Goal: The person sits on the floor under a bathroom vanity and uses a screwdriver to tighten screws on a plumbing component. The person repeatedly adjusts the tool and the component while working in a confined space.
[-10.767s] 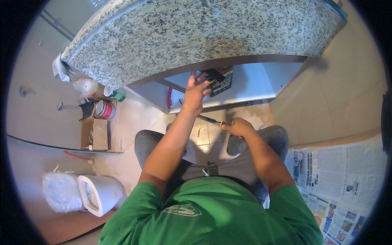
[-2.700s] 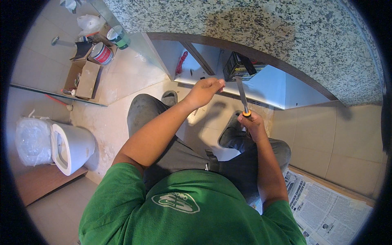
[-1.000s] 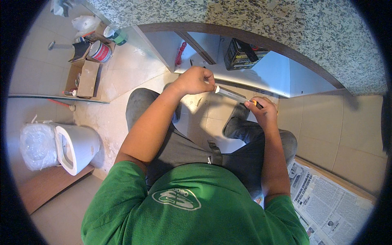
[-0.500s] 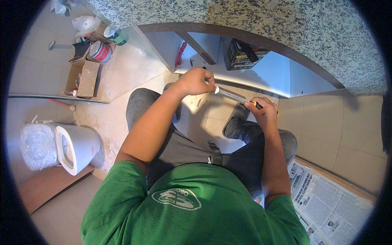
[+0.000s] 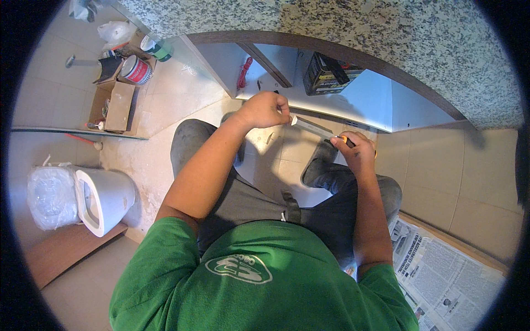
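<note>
My right hand [image 5: 358,150] is closed round the black and yellow handle of a flat-bladed tool [image 5: 313,128], possibly a chisel. Its grey blade slants up and left toward my left hand [image 5: 266,112]. There a small whitish piece [image 5: 293,119] shows at the blade's tip, beside my left fingertips. The left thumb and fingers are pinched together; whatever lies between them is too small to make out. Both hands are held above the tiled floor, between my knees and the open cabinet [image 5: 371,110].
A speckled stone countertop [image 5: 353,27] overhangs the cabinet. Inside are a red cord bundle [image 5: 244,73] and a dark box [image 5: 326,77]. To the left are a cardboard box [image 5: 118,107], a paint tin [image 5: 135,70] and a white toilet [image 5: 110,201]. Newspaper [image 5: 441,276] lies at right.
The blade has turned very slightly and catches the light differently. Both hands stay in nearly the same place with the same hold.
</note>
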The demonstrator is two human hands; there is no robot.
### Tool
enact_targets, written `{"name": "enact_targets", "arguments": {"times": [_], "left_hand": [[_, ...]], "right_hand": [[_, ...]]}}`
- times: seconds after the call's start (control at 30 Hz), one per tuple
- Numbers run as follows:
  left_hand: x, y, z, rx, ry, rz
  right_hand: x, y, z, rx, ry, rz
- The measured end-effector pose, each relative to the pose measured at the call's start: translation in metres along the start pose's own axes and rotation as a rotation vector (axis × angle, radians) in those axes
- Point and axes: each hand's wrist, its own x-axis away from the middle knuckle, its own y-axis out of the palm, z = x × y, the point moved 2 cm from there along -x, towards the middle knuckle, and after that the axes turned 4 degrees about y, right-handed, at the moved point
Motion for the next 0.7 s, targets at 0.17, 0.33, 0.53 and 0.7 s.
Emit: {"name": "enact_targets", "arguments": {"times": [0.17, 0.33, 0.53, 0.7], "left_hand": [[0.0009, -0.0009, -0.0015, 0.035, -0.017, 0.011], [0.0003, -0.0005, -0.0020, 0.045, -0.030, 0.008], [-0.0005, 0.0003, -0.0014, 0.005, -0.027, 0.014], [-0.0003, 0.0008, -0.0033, 0.038, -0.007, 0.014]], "right_hand": [[-0.0002, -0.0015, -0.0014, -0.003, 0.016, 0.017], [0.0000, -0.0013, -0.0001, -0.017, -0.020, 0.038], [-0.0009, -0.0020, 0.0009, -0.004, 0.002, -0.004], [0.0000, -0.0007, -0.0013, -0.006, -0.012, 0.019]]}}
